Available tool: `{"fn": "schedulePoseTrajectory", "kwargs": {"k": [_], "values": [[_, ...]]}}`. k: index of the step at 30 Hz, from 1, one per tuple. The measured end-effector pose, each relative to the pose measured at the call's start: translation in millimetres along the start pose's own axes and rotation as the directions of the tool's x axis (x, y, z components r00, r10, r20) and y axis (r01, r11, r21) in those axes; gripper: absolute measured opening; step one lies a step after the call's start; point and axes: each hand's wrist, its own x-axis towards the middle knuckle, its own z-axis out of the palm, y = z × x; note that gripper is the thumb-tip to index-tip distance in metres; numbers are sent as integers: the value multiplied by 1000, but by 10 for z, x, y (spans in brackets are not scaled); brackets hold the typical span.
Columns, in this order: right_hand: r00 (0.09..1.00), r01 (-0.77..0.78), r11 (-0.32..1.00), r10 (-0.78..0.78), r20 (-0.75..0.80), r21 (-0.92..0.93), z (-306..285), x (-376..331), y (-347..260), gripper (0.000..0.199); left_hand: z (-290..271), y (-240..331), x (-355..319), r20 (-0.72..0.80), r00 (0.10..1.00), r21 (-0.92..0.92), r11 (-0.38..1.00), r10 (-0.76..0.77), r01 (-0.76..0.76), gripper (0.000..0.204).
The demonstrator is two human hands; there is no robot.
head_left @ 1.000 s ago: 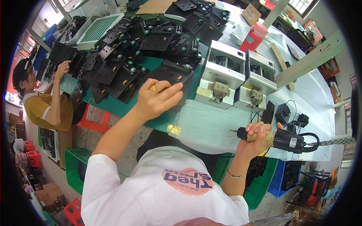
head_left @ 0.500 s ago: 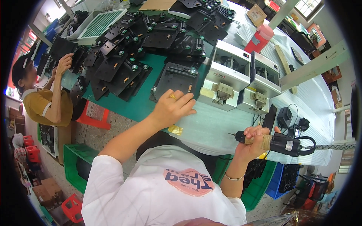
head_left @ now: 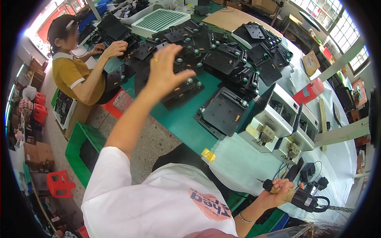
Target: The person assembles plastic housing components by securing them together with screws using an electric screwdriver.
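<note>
My left hand (head_left: 164,71) is raised over a heap of black plate assemblies (head_left: 184,93), its fingers apart and nothing in them. Whether it touches the heap is hard to tell. Round silvery-green fittings and small copper-coloured parts show on the plates. At the right, my right hand (head_left: 278,192) grips a black electric screwdriver (head_left: 304,199) by its tape-wrapped section, with the thin bit pointing left. A small stack of the same black plates (head_left: 224,111) lies between my hands, on the green mat (head_left: 178,123).
Two white-and-silver box-shaped machines (head_left: 274,115) stand right of the small stack, a red bottle (head_left: 308,91) behind them. A white tray with green rows (head_left: 160,22) is at the back. A co-worker (head_left: 77,75) handles black parts at left. A green crate (head_left: 85,148) stands below the table.
My left hand has left the small plate stack and moved left and away, over the heap, fingers spreading. The view has swung left. My right hand still holds the screwdriver.
</note>
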Motion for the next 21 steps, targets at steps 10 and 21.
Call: {"fn": "schedulePoseTrajectory", "kwargs": {"k": [10, 21], "values": [[998, 26, 1000, -25, 60, -8, 158, 7, 59, 54, 528, -1784, 875, 487, 747, 41, 866, -453, 498, 121], [999, -7, 995, 3, -33, -104, 133, 11, -8, 59, 771, -1804, 1297, 730, 632, -25, 913, -261, 407, 116]]}}
